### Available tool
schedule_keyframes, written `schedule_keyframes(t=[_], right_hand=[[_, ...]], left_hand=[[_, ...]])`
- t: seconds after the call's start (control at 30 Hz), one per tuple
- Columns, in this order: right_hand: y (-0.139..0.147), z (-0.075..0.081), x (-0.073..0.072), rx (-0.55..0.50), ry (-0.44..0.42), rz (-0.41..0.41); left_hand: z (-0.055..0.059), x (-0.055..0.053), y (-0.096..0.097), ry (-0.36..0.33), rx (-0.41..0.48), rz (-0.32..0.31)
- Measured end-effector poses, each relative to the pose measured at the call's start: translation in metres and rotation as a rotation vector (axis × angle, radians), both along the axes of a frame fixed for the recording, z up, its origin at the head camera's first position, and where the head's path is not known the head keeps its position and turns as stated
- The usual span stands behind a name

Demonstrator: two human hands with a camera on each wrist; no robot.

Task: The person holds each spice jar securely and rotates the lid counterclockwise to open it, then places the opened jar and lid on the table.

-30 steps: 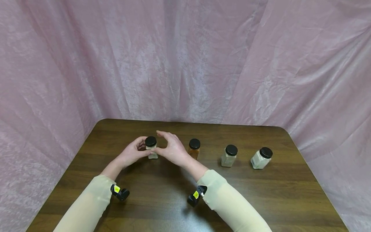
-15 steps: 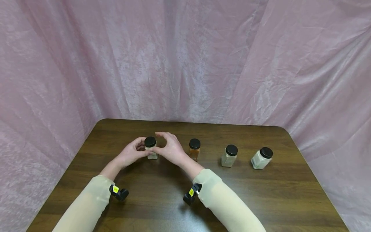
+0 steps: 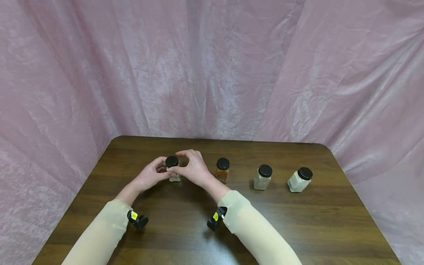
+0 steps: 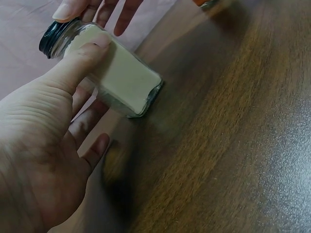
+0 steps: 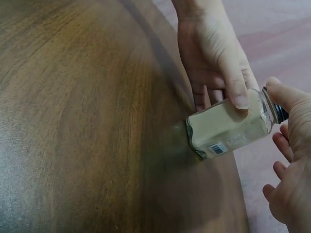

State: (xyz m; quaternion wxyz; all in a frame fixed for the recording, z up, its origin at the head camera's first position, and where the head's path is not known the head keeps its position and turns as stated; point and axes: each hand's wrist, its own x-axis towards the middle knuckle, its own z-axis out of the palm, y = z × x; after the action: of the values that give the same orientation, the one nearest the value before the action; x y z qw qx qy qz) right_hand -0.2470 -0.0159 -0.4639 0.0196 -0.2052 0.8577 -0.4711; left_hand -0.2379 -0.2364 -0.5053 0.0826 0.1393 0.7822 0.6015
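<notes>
Pale pink fabric backdrop (image 3: pixel 212 73), sheen uneven, hangs in folds behind and to both sides of a brown wood-grain table (image 3: pixel 298 221); far corners rounded, grain running side to side; whitish glare (image 3: pixel 218 250) on its near middle; fabric at right shows long diagonal creases.

Black lids (image 3: pixel 172 161) top a cream-filled jar (image 4: pixel 127 80) and an amber-brown jar (image 3: pixel 222 176); brown wood-grained bench (image 3: pixel 179 235), pink curtain (image 3: pixel 212 73).
</notes>
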Motion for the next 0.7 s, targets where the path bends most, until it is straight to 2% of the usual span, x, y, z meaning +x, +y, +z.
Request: schedule_keyframes(t=[0.43, 0.7], right_hand=[[-0.0058, 0.0067, -0.0030, 0.050, 0.057, 0.017], [-0.0086, 0.0066, -0.0025, 0.059, 0.044, 0.008]], left_hand=[[-0.0003, -0.0038, 0.0012, 0.024, -0.024, -0.017], [0.0010, -0.0033, 0.0007, 0.017, -0.016, -0.031]])
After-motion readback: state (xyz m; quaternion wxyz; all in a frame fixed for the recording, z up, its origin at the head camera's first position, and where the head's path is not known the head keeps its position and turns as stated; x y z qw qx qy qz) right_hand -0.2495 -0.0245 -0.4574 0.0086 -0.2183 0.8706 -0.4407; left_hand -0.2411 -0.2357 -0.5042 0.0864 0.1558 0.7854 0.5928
